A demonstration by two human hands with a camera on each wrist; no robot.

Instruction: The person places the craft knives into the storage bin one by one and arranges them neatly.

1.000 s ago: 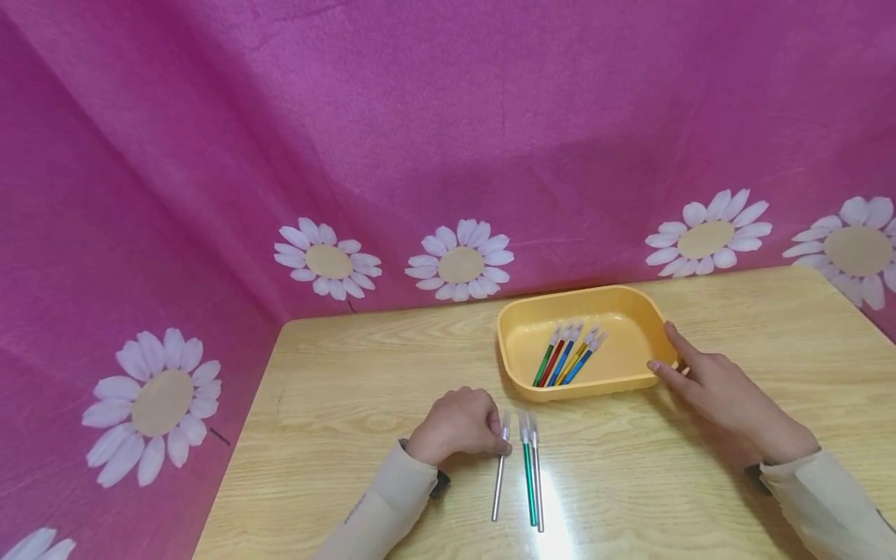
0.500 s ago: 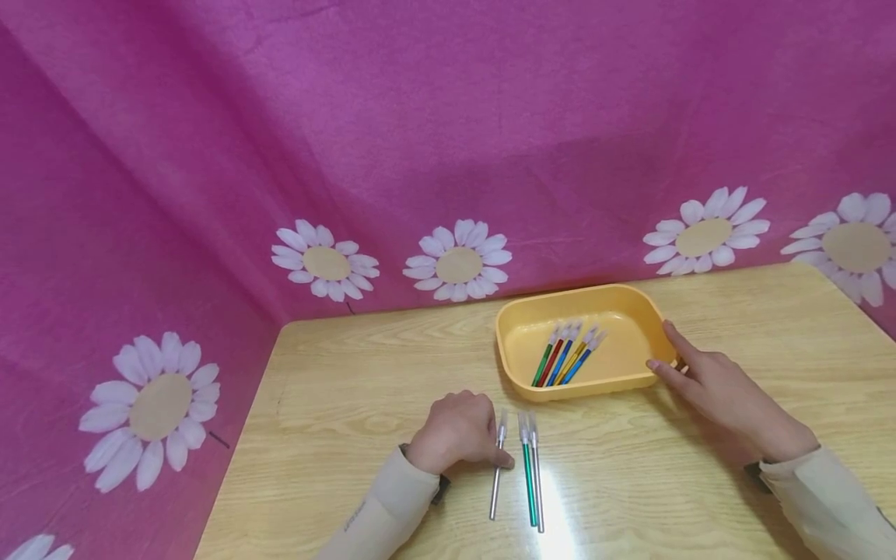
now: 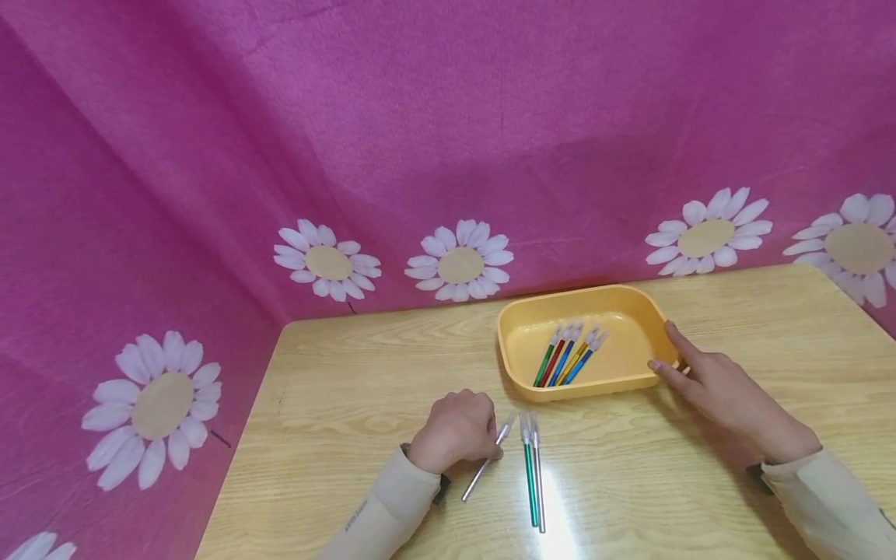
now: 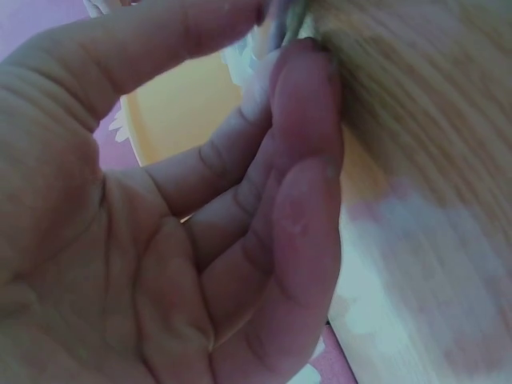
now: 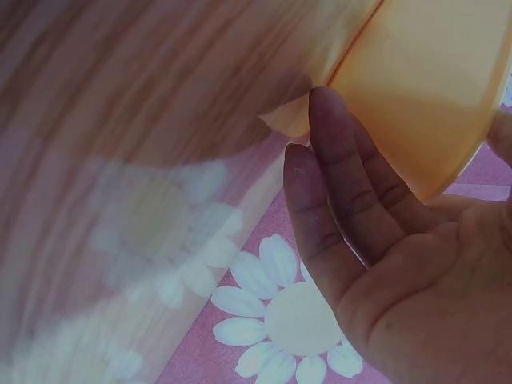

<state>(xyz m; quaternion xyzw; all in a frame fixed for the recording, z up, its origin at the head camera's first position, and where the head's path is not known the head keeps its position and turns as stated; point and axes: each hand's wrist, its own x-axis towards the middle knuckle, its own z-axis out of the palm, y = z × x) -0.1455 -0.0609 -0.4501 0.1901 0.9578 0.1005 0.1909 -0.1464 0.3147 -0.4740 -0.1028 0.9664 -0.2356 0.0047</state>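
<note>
My left hand (image 3: 458,432) pinches a silver craft knife (image 3: 476,481) with a clear cap, which slants over the table with its capped end pointing away and right. In the left wrist view, thumb and fingertips meet at the top edge, where the knife is mostly hidden. Just right of this hand, a green craft knife (image 3: 530,482) and another silver craft knife (image 3: 539,482) lie side by side. My right hand (image 3: 728,397) grips the right end of a yellow tray (image 3: 626,346), thumb at its rim and fingers along the outer wall (image 5: 432,88).
Several capped craft knives (image 3: 570,358), in green, red, blue and yellow, lie in the left half of the tray. The wood-grain table (image 3: 336,389) backs onto a pink cloth (image 3: 560,140) with white flowers.
The silver craft knife under my left hand has turned clockwise; its lower end has swung left and slightly up. My right hand and the tray stay in place.
</note>
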